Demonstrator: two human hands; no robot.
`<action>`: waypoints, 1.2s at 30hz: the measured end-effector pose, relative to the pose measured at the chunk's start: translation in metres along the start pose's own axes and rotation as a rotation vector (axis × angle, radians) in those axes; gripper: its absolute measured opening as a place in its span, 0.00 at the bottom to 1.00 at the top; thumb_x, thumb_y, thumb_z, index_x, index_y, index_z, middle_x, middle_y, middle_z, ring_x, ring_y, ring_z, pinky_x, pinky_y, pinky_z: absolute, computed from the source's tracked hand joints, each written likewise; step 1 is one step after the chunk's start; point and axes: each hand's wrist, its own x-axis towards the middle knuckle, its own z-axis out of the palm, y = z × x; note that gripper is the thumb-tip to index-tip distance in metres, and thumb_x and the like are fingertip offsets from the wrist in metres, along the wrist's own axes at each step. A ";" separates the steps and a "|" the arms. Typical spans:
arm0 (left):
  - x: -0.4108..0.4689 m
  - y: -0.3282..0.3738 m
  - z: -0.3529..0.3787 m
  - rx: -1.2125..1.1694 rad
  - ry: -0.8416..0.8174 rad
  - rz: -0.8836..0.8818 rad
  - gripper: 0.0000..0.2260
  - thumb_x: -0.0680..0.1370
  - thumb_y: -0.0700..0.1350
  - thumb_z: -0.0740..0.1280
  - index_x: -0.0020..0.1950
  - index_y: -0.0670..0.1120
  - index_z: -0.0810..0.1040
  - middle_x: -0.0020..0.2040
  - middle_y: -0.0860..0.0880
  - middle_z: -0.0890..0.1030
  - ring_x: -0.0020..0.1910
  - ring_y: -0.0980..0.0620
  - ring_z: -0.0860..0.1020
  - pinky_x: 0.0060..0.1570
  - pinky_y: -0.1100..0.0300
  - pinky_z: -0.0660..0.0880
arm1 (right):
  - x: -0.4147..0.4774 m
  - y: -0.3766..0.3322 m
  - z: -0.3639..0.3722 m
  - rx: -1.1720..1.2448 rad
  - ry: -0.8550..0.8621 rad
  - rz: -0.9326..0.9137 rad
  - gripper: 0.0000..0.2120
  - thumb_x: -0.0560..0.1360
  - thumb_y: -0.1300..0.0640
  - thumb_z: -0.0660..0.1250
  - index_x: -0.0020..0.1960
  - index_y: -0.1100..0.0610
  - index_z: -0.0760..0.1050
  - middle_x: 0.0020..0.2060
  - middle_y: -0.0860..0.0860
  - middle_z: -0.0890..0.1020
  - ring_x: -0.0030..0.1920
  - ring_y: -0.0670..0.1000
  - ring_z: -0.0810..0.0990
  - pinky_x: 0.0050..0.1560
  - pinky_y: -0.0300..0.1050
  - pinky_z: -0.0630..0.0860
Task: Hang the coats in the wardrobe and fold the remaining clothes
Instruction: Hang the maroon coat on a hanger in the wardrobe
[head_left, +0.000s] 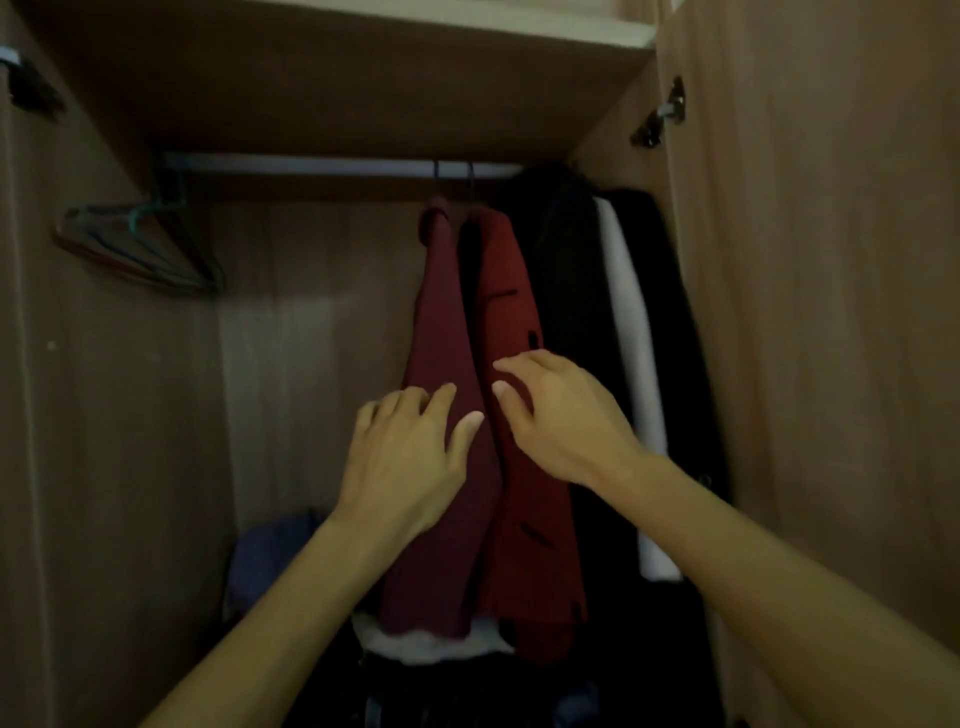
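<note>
A dark red coat (447, 322) hangs on a hanger from the metal rail (322, 167) inside the wooden wardrobe. Right beside it hangs a brighter red coat (511, 291). My left hand (405, 457) lies flat on the dark red coat, fingers spread, holding nothing. My right hand (561, 415) rests with spread fingers on the brighter red coat. Both hands are at mid-height of the coats.
Black garments (566, 270) and a white one (631, 322) hang at the right end of the rail. Several bare hangers (140, 244) hang at the left end. Dark and white clothes (431, 642) are piled on the wardrobe floor. A shelf (363, 78) spans above; the open door (831, 260) stands at right.
</note>
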 end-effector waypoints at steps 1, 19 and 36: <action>-0.015 0.014 0.000 -0.018 -0.021 0.000 0.30 0.78 0.62 0.44 0.69 0.46 0.70 0.59 0.45 0.78 0.60 0.45 0.74 0.61 0.49 0.66 | -0.019 0.005 -0.011 -0.003 -0.006 0.003 0.17 0.79 0.50 0.58 0.64 0.56 0.74 0.59 0.53 0.79 0.58 0.54 0.77 0.57 0.51 0.74; -0.233 0.250 0.014 -0.496 -0.417 0.192 0.32 0.77 0.64 0.45 0.71 0.46 0.68 0.70 0.44 0.69 0.73 0.46 0.60 0.72 0.48 0.50 | -0.355 0.038 -0.168 -0.243 -0.150 0.468 0.17 0.79 0.52 0.59 0.63 0.59 0.75 0.58 0.55 0.79 0.58 0.56 0.77 0.58 0.52 0.74; -0.438 0.420 -0.056 -1.285 -0.825 0.670 0.33 0.75 0.65 0.44 0.72 0.49 0.67 0.72 0.49 0.68 0.74 0.50 0.58 0.73 0.49 0.47 | -0.612 -0.123 -0.317 -0.765 -0.180 1.218 0.19 0.78 0.48 0.57 0.61 0.57 0.77 0.57 0.53 0.80 0.58 0.52 0.77 0.59 0.42 0.70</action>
